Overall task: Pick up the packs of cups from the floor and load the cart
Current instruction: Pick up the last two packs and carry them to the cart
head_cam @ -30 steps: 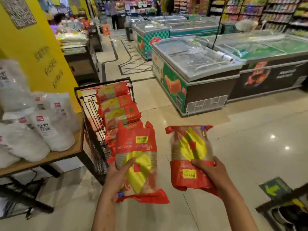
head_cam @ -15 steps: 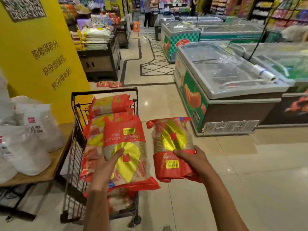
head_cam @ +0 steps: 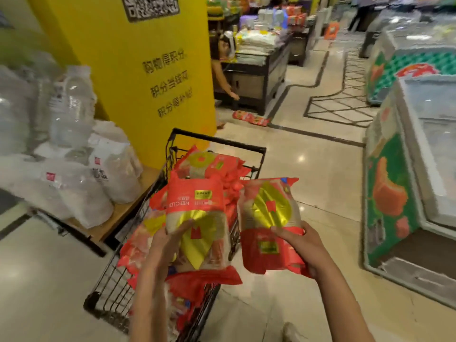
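My left hand (head_cam: pixel 164 245) grips a red and yellow pack of cups (head_cam: pixel 197 218) and holds it over the black wire cart (head_cam: pixel 217 141). My right hand (head_cam: pixel 299 243) grips a second pack of cups (head_cam: pixel 269 213) just to the right of the cart's rim, above the floor. Several more red packs (head_cam: pixel 209 161) lie piled inside the cart. Another red pack (head_cam: pixel 250 118) lies on the floor far ahead, beside a dark display stand.
A wooden table (head_cam: pixel 116 218) with clear plastic bags of cups (head_cam: pixel 74 191) stands left of the cart. A yellow pillar (head_cam: pixel 138 70) rises behind it. Chest freezers (head_cam: pixel 407 169) line the right side. A person's arm (head_cam: pixel 223 80) reaches down behind the pillar.
I have stepped closer to the cart. Both packs moved forward, and the left one now hangs over the cart's load. The view has swung to the left.
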The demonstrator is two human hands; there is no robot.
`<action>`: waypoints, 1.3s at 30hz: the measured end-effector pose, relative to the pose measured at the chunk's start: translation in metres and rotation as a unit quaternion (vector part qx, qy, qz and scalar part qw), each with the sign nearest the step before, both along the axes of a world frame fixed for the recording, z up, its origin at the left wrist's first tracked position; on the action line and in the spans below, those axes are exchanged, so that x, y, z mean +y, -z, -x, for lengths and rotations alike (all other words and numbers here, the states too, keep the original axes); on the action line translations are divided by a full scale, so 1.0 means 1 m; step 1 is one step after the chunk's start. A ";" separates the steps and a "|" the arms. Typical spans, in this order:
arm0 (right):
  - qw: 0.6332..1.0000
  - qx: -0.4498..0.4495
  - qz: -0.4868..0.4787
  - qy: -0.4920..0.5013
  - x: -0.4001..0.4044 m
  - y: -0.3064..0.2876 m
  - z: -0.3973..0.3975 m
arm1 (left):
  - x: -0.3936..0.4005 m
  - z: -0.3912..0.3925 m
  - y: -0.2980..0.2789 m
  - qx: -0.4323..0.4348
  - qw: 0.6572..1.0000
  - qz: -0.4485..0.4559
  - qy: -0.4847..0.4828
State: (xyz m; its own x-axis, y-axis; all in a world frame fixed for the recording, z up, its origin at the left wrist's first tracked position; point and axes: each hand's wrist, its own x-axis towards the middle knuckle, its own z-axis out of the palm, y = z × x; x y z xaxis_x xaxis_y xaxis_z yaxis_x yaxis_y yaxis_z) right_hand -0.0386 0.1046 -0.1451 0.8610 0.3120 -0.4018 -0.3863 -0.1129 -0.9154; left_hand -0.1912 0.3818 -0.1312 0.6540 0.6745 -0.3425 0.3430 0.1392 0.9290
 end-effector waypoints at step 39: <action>0.824 -0.134 0.148 -0.530 0.291 -0.014 -0.234 | -0.002 -0.048 0.033 0.050 0.884 0.040 -0.463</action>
